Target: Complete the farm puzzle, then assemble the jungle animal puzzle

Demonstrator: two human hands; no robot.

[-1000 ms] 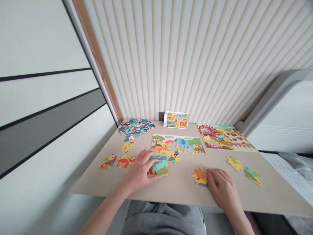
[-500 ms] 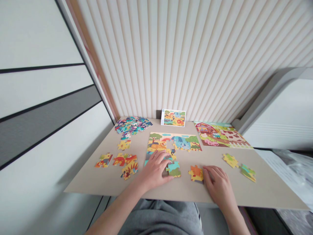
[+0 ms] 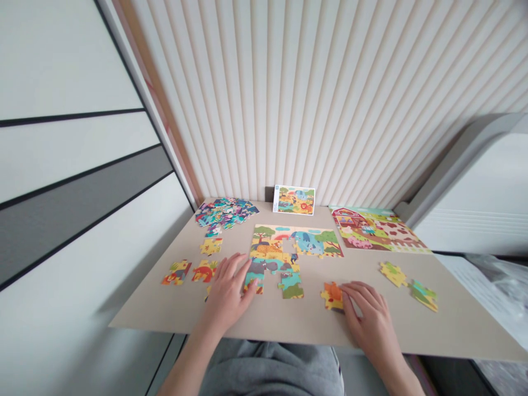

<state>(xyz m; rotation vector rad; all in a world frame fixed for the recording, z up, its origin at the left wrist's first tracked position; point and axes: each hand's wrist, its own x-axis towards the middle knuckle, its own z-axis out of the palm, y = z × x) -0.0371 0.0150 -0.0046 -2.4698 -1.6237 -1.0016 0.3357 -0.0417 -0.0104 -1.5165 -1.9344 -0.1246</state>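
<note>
A partly joined animal jigsaw puzzle (image 3: 264, 250) lies mid-table, with a gap below the elephant and another in its lower edge. My left hand (image 3: 229, 289) is by its lower left corner, fingers stretched out and slightly apart, holding nothing. It partly covers loose puzzle pieces, including a red and yellow piece (image 3: 203, 270). A blue and green piece (image 3: 292, 287) hangs from the puzzle's lower edge. On the right, my right hand (image 3: 369, 316) rests on the table, its thumb and fingertips closed at the right edge of an orange and yellow puzzle piece (image 3: 331, 297).
A picture card (image 3: 294, 200) stands against the pleated curtain. At the back left lies a heap of purple-blue pieces (image 3: 226, 212); a farm puzzle (image 3: 371, 228) lies back right. Loose pieces include a lion piece (image 3: 176, 273), a yellow piece (image 3: 211, 246) and a green-yellow piece (image 3: 392, 273).
My left hand has moved left off the puzzle's lower part, uncovering the hippo and the gap beside the blue and green piece. My right hand stays at the orange piece.
</note>
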